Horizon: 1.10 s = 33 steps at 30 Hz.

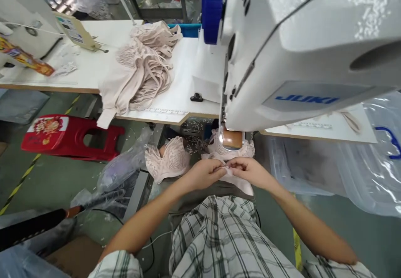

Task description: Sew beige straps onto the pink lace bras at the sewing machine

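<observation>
Both my hands meet just below the head of a white Juki sewing machine (pixel 300 52). My left hand (pixel 205 173) is closed, pinching a pale pink lace garment (pixel 171 161) whose cup hangs off to the left. My right hand (pixel 249 171) is also closed on the same fabric, fingertips touching those of the left. The garment's far edge lies under the machine's lit needle area (pixel 232 139).
A heap of similar pink garments (pixel 140 69) lies on the white table (pixel 90 67) at left. A red plastic stool (pixel 72 136) stands on the green floor. Clear plastic bags (pixel 360 165) sit at right, more bags (pixel 122 169) at left. A yellow control box (pixel 75 29) is behind.
</observation>
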Each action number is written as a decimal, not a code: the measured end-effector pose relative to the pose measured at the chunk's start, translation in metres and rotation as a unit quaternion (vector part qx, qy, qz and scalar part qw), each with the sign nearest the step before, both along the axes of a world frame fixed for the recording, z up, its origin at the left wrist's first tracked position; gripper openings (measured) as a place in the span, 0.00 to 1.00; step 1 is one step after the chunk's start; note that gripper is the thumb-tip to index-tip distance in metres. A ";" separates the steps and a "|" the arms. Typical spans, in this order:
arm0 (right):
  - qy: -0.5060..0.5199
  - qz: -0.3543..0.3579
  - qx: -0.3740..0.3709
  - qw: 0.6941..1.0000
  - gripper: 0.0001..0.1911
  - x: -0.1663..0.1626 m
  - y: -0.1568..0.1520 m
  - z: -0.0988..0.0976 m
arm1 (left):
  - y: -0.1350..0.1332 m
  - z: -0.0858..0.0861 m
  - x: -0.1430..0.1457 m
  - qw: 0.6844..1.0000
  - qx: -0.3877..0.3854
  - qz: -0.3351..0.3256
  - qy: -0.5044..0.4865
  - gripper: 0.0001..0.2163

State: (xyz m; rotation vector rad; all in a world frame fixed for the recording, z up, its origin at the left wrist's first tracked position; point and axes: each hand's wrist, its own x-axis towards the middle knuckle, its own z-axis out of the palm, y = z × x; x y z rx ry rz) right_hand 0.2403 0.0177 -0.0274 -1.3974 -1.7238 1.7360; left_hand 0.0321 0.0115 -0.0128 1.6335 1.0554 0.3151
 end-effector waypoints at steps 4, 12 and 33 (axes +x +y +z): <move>-0.028 -0.021 0.032 0.999 0.12 -0.003 -0.002 0.003 | 0.001 -0.002 0.002 1.000 -0.016 0.003 0.008 0.14; 0.031 -0.016 -0.039 0.999 0.15 0.004 -0.003 0.008 | 0.003 0.000 0.008 0.999 -0.049 0.008 0.004 0.16; -0.015 -0.327 0.143 0.934 0.15 -0.065 -0.026 -0.027 | -0.038 -0.061 0.047 0.857 -0.205 0.338 -0.331 0.27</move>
